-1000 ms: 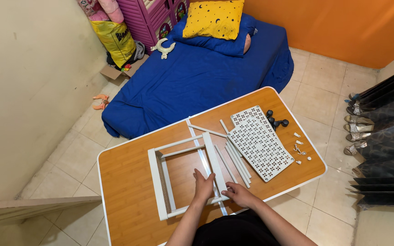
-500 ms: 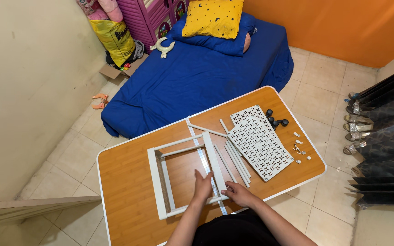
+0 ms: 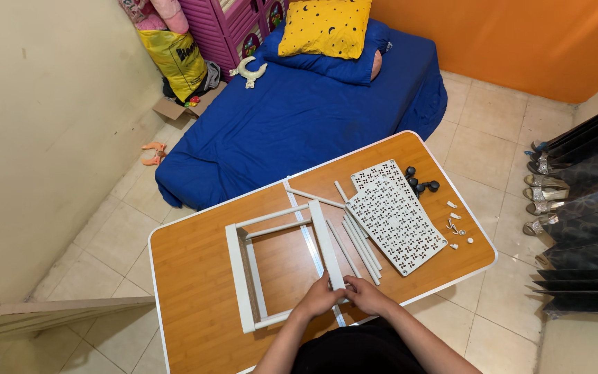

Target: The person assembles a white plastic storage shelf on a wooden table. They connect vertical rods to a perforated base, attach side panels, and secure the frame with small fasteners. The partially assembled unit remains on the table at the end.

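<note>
A white rectangular frame [image 3: 240, 270] of bars and thin rods lies flat on the wooden table [image 3: 195, 325]. My left hand [image 3: 321, 298] grips the near end of the frame's right-hand bar [image 3: 327, 242]. My right hand [image 3: 367, 294] meets it at that same near corner, fingers closed on the bar end. Loose white rods [image 3: 358, 242] lie just right of the frame. Beyond them rest white perforated panels [image 3: 396, 218], stacked flat.
Black caster wheels [image 3: 420, 183] and small white fittings [image 3: 455, 225] sit near the table's right edge. A blue mattress [image 3: 299, 118] with a yellow pillow [image 3: 323, 26] lies on the tiled floor behind the table. Shoes [image 3: 545, 187] line the right wall.
</note>
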